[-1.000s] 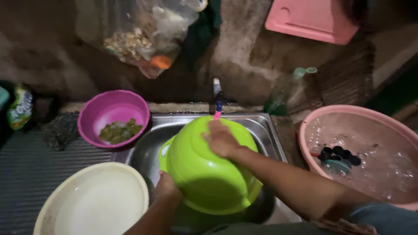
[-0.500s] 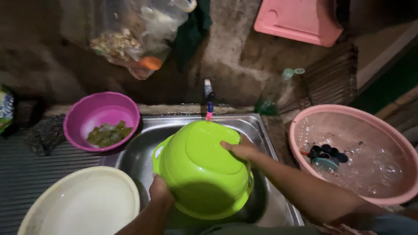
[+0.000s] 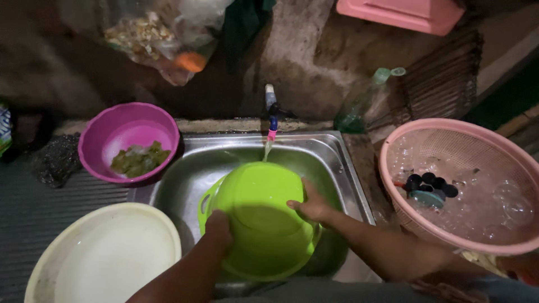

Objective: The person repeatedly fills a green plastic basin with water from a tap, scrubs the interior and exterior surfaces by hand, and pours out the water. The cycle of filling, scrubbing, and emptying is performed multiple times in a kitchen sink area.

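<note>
I held the green bowl [image 3: 264, 219] upside down with my left hand [image 3: 218, 225] and right hand [image 3: 312, 206], fingers curled tight on it, best kept under the water from the tap [image 3: 272, 115].

A magenta bowl [image 3: 128, 140] sits at ten o'clock on the ribbed surface [image 3: 33, 213], holding what look like green scraps, though the light is too dim to be sure. A dark scrubbing pad [image 3: 55, 160] lies just beside it at nine o'clock. A cream basin [image 3: 106, 255] rests at seven o'clock. At three o'clock stands a pink perforated basket [image 3: 466, 185] with clear glassware inside. A clear bag of scraps [image 3: 154, 33] hangs at eleven o'clock, a pink lid [image 3: 404, 14] at one o'clock.
</note>
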